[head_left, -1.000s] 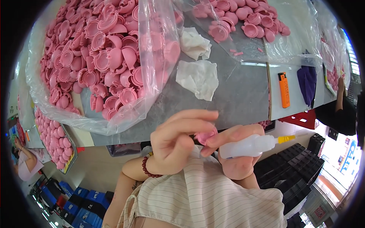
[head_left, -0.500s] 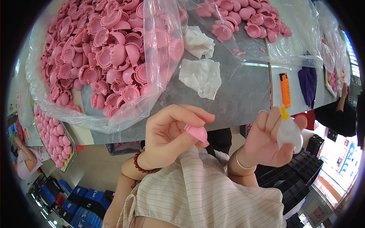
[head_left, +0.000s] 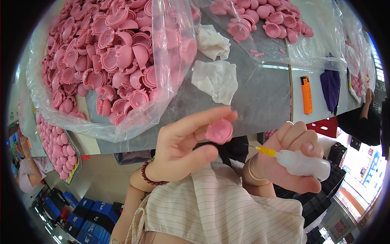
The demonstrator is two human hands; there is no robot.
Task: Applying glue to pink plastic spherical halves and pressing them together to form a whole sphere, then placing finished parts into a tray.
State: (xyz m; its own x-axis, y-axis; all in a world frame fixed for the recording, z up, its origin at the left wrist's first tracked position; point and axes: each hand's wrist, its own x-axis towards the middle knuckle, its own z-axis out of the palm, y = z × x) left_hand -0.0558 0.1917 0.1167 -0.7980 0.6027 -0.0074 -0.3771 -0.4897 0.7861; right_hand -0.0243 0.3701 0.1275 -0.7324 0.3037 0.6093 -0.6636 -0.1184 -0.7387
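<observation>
My left hand is at the table's near edge with a small round pink plastic shell held at its fingers. The shell's hollow side faces up toward me; the thumb sits apart below it. In my right hand a small translucent white squeeze bottle lies on its side across the palm, fingers curled over it. The bottle's yellow needle tip points left toward the shell, a short distance away from it.
A clear plastic bag on the grey table holds many pink half shells. More pink shells lie at the back. White cloths, an orange cutter-like tool and a purple cloth lie on the tabletop. Other people's arms show at both sides.
The pink shell has turned from its rounded side to its hollow side. The squeeze bottle has tipped from upright to lying sideways, its needle swinging left toward the shell.
</observation>
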